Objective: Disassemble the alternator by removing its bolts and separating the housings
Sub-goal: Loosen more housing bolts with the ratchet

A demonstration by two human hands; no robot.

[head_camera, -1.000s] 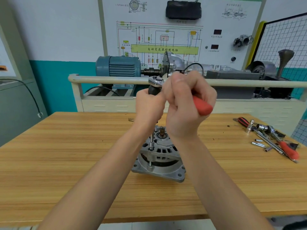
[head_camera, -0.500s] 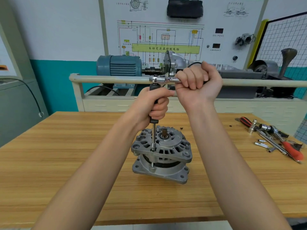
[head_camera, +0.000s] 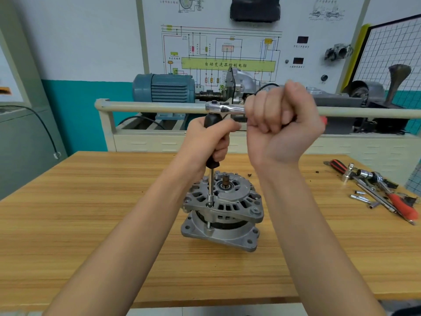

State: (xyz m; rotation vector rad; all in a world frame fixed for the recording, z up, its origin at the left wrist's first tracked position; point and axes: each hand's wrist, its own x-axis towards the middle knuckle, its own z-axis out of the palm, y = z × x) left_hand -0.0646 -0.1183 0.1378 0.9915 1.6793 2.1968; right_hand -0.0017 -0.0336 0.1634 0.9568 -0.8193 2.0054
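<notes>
Head view: upright silver finned alternator [head_camera: 222,212].

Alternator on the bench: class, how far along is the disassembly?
Done: the upper housing already sits tilted above the lower housing, a gap between them. In hand: the left hand steadies the black extension handle on a bolt; the right hand grips the ratchet. Left: withdrawing that bolt and separating the housings.

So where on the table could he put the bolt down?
Bare wood lies left of the alternator, out to the table edge, and in front of it between the forearms. The far right is crowded with loose tools.
</notes>
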